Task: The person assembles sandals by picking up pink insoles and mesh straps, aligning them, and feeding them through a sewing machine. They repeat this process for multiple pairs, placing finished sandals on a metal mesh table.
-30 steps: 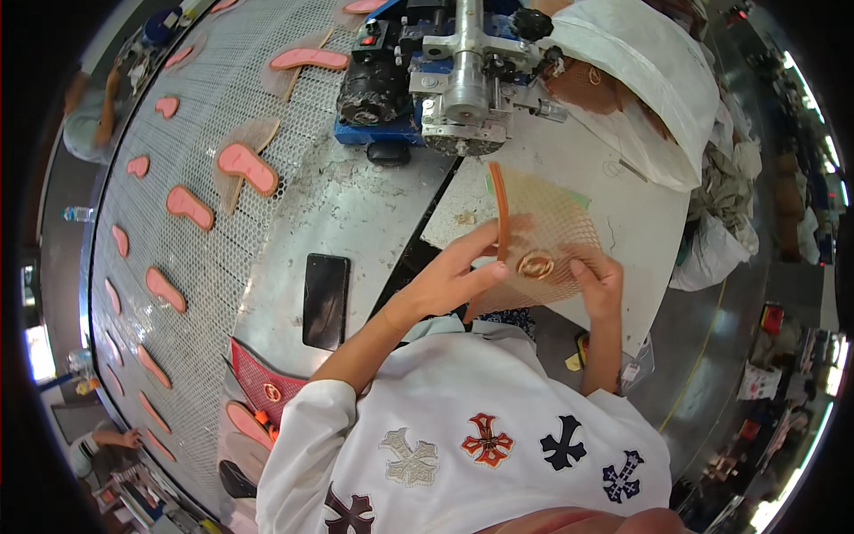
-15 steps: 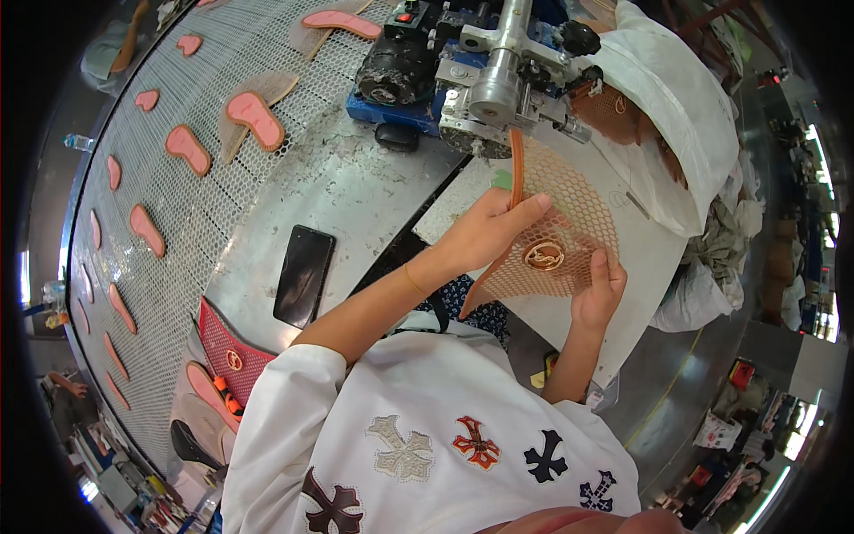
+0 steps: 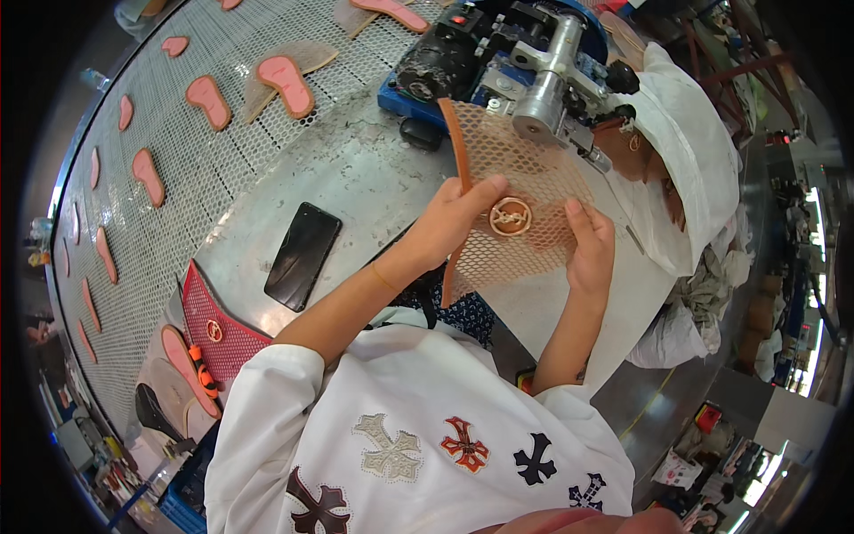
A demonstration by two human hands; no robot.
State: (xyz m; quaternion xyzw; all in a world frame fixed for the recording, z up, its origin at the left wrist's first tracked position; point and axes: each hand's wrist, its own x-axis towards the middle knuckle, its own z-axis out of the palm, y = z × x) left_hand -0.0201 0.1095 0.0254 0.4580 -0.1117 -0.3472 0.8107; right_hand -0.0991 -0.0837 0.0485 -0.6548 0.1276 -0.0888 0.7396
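Observation:
A tan mesh shoe upper [image 3: 507,151] with an orange-brown folded edge strip and a round emblem is held up between my hands. My left hand [image 3: 456,216] pinches its left side by the strip, thumb lying beside the emblem. On the opposite edge, my right hand [image 3: 589,242] grips the mesh between thumb and fingers. Just beyond the upper stands a blue and metal bench machine [image 3: 544,107] with a black motor; the piece now hangs in front of it, apart from its working head as far as I can see.
A black phone [image 3: 303,255] lies on the metal table left of my forearm. Several pink insoles [image 3: 286,86] rest on the mesh conveyor at far left. A red mesh upper [image 3: 222,325] is near my left sleeve. A white sack [image 3: 685,160] holding brown pieces stands at right.
The mesh upper has come away from the machine's head and shifted left, its strip edge now free. Both hands moved left with it, and the view has turned slightly.

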